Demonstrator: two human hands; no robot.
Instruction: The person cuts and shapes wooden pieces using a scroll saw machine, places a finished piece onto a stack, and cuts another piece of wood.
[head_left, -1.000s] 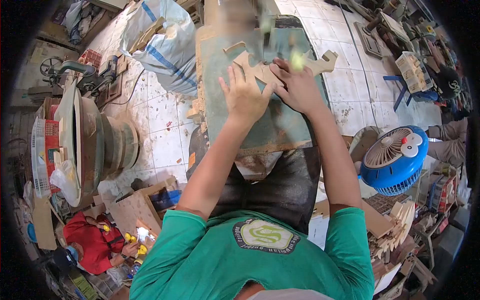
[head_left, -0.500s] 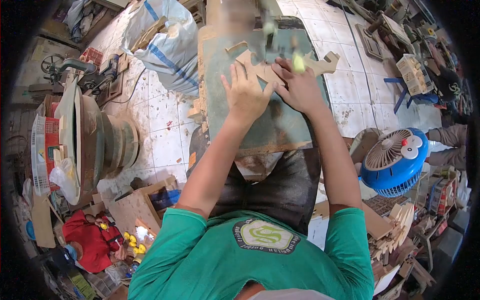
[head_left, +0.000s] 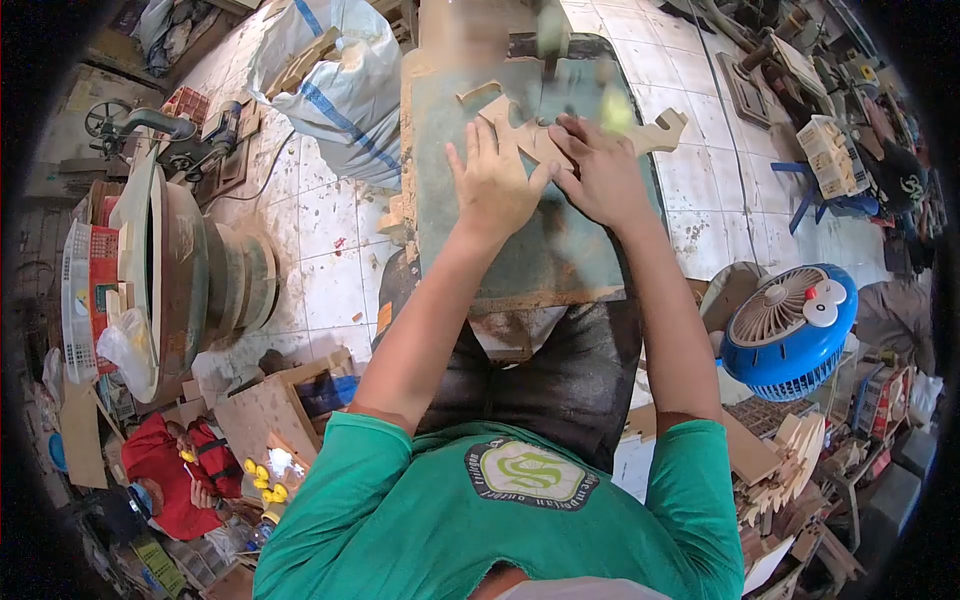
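Observation:
A pale, curvy-edged wooden piece (head_left: 655, 134) lies flat on the green worktable (head_left: 460, 265). My left hand (head_left: 497, 180) rests with fingers spread on the left part of the piece. On its middle lies my right hand (head_left: 603, 175), palm down, the fingers bent and partly apart, near a blurred machine part (head_left: 550, 35) and a blurred yellow-green spot (head_left: 617, 108). A thin curved offcut (head_left: 478, 93) sits beyond my left hand. Blur hides where the machine meets the wood.
A white sack (head_left: 335, 95) of wood scraps stands left of the table. A blue fan (head_left: 790, 330) is at the right. At the lower left, a person in red (head_left: 165, 480) sits near yellow objects (head_left: 262, 480). A round machine (head_left: 180, 290) stands at the left.
The wooden piece and both my hands have shifted slightly to the right in view. The person in red has moved their hands and leaned differently.

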